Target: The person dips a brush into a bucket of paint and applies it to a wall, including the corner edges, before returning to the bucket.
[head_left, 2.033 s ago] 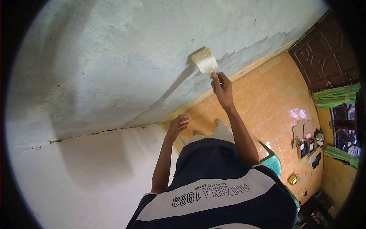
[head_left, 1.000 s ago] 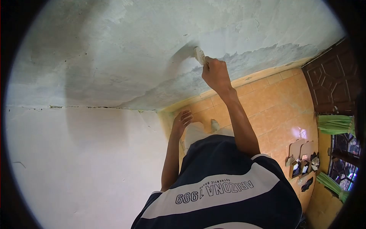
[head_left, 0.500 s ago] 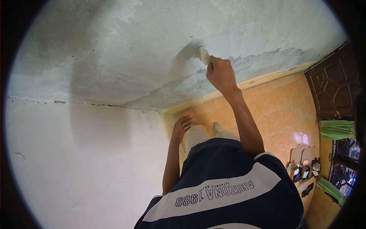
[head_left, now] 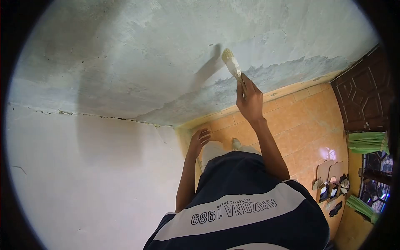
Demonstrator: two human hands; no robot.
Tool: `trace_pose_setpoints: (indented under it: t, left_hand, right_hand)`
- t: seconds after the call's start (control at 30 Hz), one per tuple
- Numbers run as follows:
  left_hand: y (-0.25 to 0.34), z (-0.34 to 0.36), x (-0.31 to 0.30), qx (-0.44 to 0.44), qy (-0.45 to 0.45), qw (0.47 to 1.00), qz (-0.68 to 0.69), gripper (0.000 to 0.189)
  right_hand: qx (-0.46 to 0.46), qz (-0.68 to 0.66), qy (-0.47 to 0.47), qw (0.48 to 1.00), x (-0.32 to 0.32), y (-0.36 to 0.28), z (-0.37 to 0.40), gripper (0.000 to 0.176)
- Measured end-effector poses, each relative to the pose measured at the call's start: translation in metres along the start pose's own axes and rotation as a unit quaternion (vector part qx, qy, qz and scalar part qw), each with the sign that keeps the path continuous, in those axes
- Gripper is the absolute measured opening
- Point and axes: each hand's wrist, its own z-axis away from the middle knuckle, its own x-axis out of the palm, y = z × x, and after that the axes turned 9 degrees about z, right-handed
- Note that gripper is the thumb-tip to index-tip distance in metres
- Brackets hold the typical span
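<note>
The right hand (head_left: 250, 102) is clenched around the handle of a wide paintbrush (head_left: 231, 63), arm stretched out, with the pale bristles pressed against the grey-green plastered wall (head_left: 146, 62) just above a darker, rough-edged band that runs along the wall's foot. The brush throws a slanting shadow (head_left: 207, 70) on the plaster just beside it. The left hand (head_left: 200, 139) holds nothing, its fingers loosely curled, and hangs low near the corner where this wall meets a smoother white wall (head_left: 83, 179); whether it touches either wall I cannot tell. A dark crack (head_left: 83, 115) follows that corner line. Below is the person's navy and white striped shirt (head_left: 241, 204) with printed lettering. The orange tiled floor (head_left: 300, 121) stretches to a dark carved wooden door (head_left: 366, 91), green curtains (head_left: 368, 142) and some opened cardboard boxes (head_left: 329, 175), well apart from the brush.
</note>
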Motion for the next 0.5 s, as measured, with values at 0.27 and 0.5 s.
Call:
trace_pose_setpoints:
  t: [0.27,0.5]
  left_hand:
    - [0.007,-0.006,0.006,-0.004,0.009,1.0,-0.022,0.05]
    - [-0.009,0.008,-0.019,0.013,0.011,1.0,-0.003,0.05]
  right_hand:
    - [0.002,0.014,-0.019,1.0,0.069,0.057,0.031,0.03]
    - [0.054,0.096,-0.161,0.981,0.058,0.068,0.052,0.017]
